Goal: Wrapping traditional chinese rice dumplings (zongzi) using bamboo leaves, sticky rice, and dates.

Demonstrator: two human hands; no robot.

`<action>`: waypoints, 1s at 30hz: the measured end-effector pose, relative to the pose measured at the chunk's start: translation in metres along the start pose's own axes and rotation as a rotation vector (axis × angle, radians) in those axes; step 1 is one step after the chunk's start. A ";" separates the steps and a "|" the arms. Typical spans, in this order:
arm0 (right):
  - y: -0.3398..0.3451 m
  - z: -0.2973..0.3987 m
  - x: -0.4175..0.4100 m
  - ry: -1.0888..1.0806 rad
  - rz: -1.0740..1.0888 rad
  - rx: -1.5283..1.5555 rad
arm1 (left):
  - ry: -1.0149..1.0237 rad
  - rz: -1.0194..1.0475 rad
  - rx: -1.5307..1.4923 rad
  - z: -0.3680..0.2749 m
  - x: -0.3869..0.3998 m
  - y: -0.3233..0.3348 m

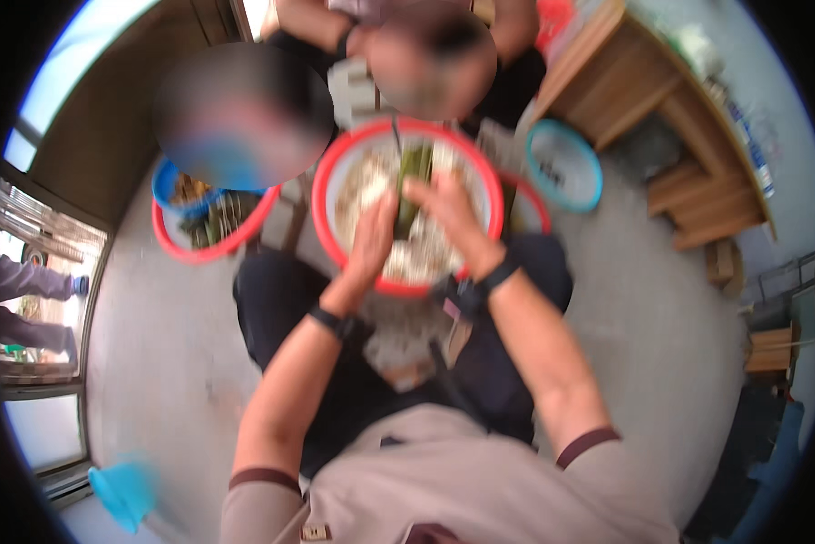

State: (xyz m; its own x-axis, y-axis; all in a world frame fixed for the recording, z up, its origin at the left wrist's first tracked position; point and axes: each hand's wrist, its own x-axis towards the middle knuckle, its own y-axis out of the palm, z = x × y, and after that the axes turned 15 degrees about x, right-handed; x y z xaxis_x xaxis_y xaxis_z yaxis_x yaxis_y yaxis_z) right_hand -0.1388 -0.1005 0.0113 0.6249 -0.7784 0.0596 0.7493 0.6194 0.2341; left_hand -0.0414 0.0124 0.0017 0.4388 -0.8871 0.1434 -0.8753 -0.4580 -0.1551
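A basin with a red rim [320, 204] stands in front of my knees, holding what looks like white rice [414, 262]. Long green leaves [415, 163], folded or layered lengthwise, lie upright in the view over the rice. My right hand [451, 211] has its thumb on the leaves and its fingers along their right side. Flat and nearly edge-on, my left hand [374, 234] is against or very near the leaves' left edge; its fingertips are blurred. A thin dark strip [396, 132] crosses the basin's far rim.
Left, another red-rimmed basin [206, 257] holds string-tied green bundles [225, 216] and a blue bowl [166, 183] of brown pieces. Right are a teal basin [581, 197] with dark bits and a wooden desk [625, 88]. Two people sit opposite, one person's forearm [315, 27] visible.
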 end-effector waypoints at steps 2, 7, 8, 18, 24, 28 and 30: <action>0.001 -0.015 -0.008 -0.028 -0.002 0.097 | 0.130 -0.073 0.171 0.027 -0.002 0.000; 0.006 0.010 -0.022 0.137 -0.077 0.063 | -0.174 0.037 -0.013 -0.004 -0.014 0.003; 0.004 0.008 -0.022 0.107 -0.083 0.048 | -0.197 0.047 0.005 -0.006 -0.013 0.003; 0.012 0.022 -0.017 0.107 -0.078 0.107 | -0.048 -0.049 0.321 -0.011 -0.001 -0.003; 0.011 0.025 -0.021 0.147 -0.048 0.053 | 0.115 -0.164 0.422 -0.016 -0.007 -0.003; 0.012 0.021 -0.023 0.156 -0.054 0.082 | 0.123 -0.182 0.433 -0.019 -0.010 -0.005; 0.013 0.022 -0.023 0.156 -0.058 0.083 | 0.128 -0.180 0.461 -0.020 -0.011 -0.006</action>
State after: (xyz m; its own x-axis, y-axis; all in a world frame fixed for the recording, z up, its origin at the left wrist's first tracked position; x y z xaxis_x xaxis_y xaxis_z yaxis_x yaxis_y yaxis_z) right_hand -0.1482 -0.0765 0.0340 0.6127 -0.7831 -0.1062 0.7683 0.5588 0.3123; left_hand -0.0454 0.0263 0.0210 0.5204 -0.7911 0.3215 -0.5949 -0.6059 -0.5282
